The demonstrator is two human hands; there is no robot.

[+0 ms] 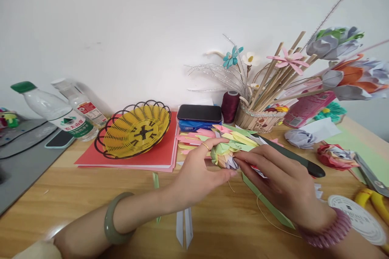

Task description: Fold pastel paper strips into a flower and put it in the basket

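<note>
A small folded-paper flower (224, 158) in green, peach and pale violet is held above the table. My left hand (194, 172) grips it between the thumb and curled fingers. Closed in a pinch, my right hand (281, 178) touches the flower's right side; its fingers partly hide that edge. Behind the flower lies a pile of folded paper strips (240, 136) in pink, yellow and green. A thin cord (263, 210) curves across the table below my right hand. White folded strips (184, 228) and a green strip (156, 182) lie near my left forearm.
A yellow woven basket (136, 131) rests on red paper (88, 156) at left, near bottles (68, 117). A decorated pot (258, 117) holds sticks and paper flowers. Scissors (369, 200), a white round label (354, 214) and a crumpled red paper flower (336, 156) lie right.
</note>
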